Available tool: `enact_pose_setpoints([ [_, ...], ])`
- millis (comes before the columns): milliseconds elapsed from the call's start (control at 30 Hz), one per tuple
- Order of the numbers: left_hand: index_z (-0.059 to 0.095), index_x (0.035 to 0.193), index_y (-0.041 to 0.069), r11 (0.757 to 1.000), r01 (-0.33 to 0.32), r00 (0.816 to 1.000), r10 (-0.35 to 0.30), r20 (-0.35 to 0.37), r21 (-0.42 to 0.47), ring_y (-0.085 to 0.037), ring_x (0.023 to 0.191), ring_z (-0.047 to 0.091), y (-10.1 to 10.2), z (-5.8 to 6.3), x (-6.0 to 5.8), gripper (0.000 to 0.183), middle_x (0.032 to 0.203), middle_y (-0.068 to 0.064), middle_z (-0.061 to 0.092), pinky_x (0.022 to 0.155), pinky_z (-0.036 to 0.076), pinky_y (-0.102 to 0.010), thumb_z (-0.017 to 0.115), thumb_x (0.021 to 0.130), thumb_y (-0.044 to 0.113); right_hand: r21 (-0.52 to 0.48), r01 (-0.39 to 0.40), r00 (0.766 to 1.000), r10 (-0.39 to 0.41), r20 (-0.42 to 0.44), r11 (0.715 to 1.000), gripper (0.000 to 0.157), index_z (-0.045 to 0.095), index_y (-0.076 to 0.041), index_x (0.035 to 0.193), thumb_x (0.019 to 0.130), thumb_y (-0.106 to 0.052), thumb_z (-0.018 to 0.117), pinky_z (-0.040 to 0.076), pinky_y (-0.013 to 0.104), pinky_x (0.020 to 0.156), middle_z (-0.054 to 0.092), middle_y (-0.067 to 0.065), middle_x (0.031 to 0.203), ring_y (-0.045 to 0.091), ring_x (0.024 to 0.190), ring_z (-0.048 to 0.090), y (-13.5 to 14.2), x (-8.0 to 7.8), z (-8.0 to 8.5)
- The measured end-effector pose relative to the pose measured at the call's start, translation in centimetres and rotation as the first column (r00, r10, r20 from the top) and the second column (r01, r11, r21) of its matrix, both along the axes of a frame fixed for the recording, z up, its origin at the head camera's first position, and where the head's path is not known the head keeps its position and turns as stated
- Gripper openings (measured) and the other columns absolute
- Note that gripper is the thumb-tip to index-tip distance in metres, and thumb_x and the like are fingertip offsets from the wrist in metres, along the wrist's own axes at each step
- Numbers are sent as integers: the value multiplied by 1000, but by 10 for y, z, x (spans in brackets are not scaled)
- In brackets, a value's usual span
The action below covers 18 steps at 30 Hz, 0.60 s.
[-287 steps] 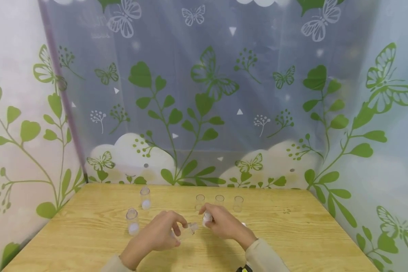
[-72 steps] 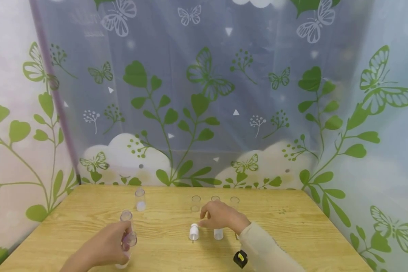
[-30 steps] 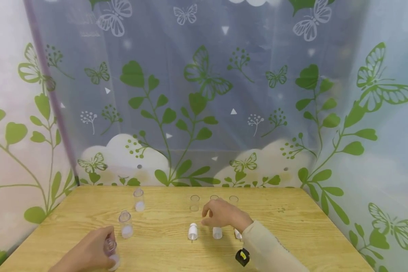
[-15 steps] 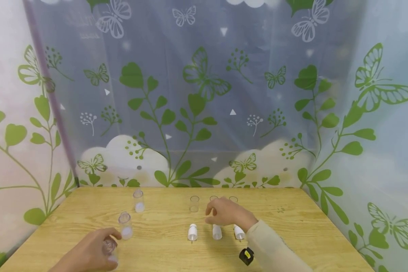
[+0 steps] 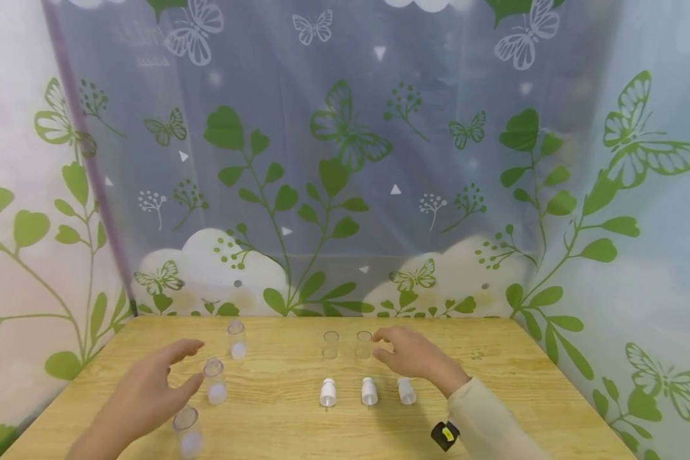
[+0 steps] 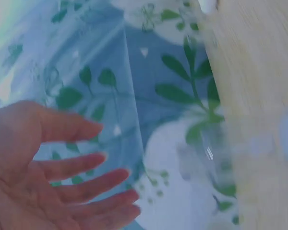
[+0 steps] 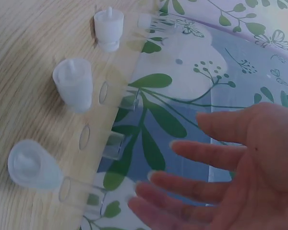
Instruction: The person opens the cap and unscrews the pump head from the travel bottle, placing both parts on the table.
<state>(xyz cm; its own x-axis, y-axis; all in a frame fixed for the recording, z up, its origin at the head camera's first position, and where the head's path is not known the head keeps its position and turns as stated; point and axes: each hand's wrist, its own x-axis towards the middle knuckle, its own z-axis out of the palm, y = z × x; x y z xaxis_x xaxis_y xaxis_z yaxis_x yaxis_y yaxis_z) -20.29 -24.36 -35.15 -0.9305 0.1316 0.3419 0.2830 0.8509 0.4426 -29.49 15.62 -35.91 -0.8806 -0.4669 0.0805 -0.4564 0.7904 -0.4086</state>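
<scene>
My left hand [image 5: 144,391] is raised over the table's left side, thumb and fingers spread, holding nothing. Just below it stands the nearest clear bottle [image 5: 186,421], whitish at its base. Two similar bottles, a middle one [image 5: 214,383] and a far one [image 5: 237,342], stand beyond. My right hand [image 5: 416,359] hovers empty, fingers relaxed, beside a clear cylindrical cap [image 5: 365,345]; another cap [image 5: 330,345] stands to its left. The right wrist view also shows a third clear cap [image 7: 81,196], which the hand hides in the head view.
Three white pump-like pieces stand in a row before the caps: left [image 5: 328,393], middle [image 5: 369,391] and right [image 5: 406,391]. A wooden table [image 5: 276,421] carries everything. Patterned curtains [image 5: 345,191] enclose its back and sides.
My left hand has let go of the nearest bottle and risen, fingers spreading. My right hand has moved right. Earlier, it held a white piece while my left hand held a clear bottle.
</scene>
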Motion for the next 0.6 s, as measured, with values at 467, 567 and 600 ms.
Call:
enact_pose_setpoints([
  [467,34,146,5,989,51,992,-67,-110,-141,-55,139,14,73,0,-11,54,150,-29,28,104,21,-71,42,100,33,112,229,964,-209,-167,967,57,28,-10,149,100,-32,45,26,76,97,11,33,154,56,138,16,46,17,-5],
  [567,33,147,7,983,49,993,-67,-96,-179,-52,141,11,85,-8,-19,54,153,-28,23,105,21,-71,40,101,34,115,244,962,-226,-152,963,60,19,-12,152,101,-35,41,16,80,97,2,32,155,58,139,8,54,19,-8],
  [600,32,148,8,981,44,994,-63,-94,-187,-51,142,11,89,-10,-22,55,154,-27,21,106,21,-70,40,101,35,116,248,962,-231,-144,962,61,17,-12,153,101,-36,40,13,81,97,0,31,155,58,138,6,56,19,-9],
])
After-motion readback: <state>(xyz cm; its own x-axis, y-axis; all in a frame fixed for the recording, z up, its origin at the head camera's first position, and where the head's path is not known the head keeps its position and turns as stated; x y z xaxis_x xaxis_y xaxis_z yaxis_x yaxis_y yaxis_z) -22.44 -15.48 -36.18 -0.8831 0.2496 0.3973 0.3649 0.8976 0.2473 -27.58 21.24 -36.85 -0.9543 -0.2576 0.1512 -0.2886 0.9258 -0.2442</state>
